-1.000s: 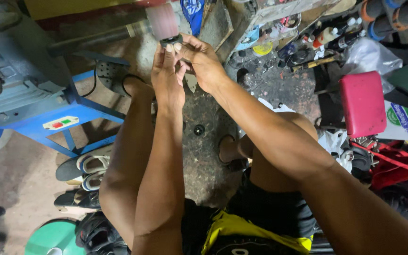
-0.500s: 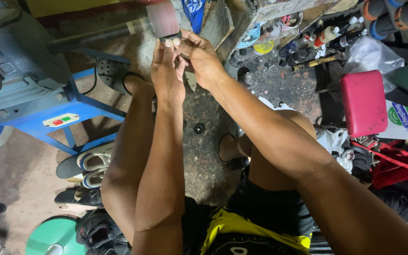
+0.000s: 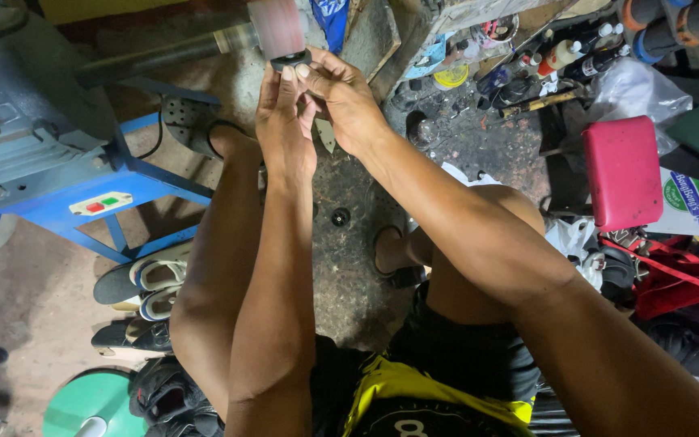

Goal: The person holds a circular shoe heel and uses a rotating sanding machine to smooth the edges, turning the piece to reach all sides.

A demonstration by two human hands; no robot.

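Observation:
My left hand (image 3: pixel 283 129) and my right hand (image 3: pixel 341 97) are raised together at the top centre. Both pinch a small black rubber piece (image 3: pixel 289 60) with their fingertips. The piece is pressed against the underside of a pinkish sanding drum (image 3: pixel 277 26) on a horizontal metal shaft (image 3: pixel 163 55) that comes from the grey machine at the left. Most of the piece is hidden by my fingers.
A grey machine sits on a blue metal stand (image 3: pixel 131 186) at the left. Several shoes (image 3: pixel 143 283) lie on the floor below it. A pink stool (image 3: pixel 624 170), bottles (image 3: pixel 564 55) and tools crowd the right. A green lid (image 3: pixel 95 405) lies bottom left.
The view has shifted slightly. Both hands stay on the black piece at the drum, with only small finger adjustments.

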